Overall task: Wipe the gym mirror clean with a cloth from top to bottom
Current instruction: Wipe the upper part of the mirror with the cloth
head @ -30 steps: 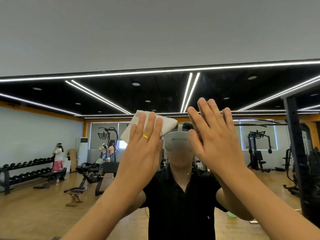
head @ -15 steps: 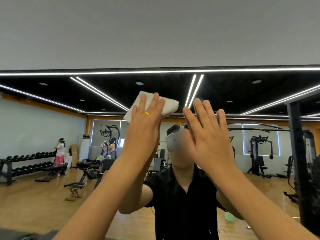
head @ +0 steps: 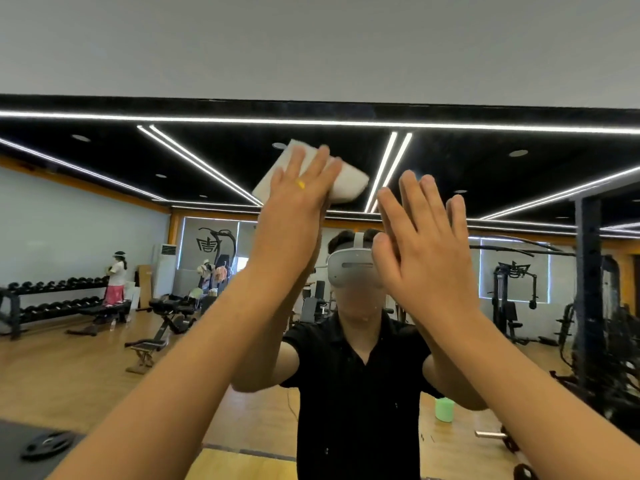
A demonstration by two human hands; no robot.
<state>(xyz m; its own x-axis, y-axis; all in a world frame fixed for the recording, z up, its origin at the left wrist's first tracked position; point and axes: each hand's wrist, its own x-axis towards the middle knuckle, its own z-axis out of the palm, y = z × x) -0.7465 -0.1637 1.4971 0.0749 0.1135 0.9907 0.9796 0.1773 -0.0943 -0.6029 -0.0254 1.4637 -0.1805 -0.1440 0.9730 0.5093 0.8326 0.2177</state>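
On the gym mirror (head: 519,188) reflecting dumbbell racks (head: 52,301), left hand (head: 294,216) presses white cloth (head: 346,183) flat; right hand (head: 426,258) lies flat.

Left arm (head: 194,358): bare, thrust up and forward from the lower left
Left hand (head: 294,216): up high, flat, fingers straight and close together, pressing on the cloth (head: 348,183), yellow ring (head: 300,183) on one finger
Right arm (head: 540,386): bare, rising from the lower right
Right hand (head: 427,258): lower than the left, palm forward, fingers straight and slightly fanned, holding nothing
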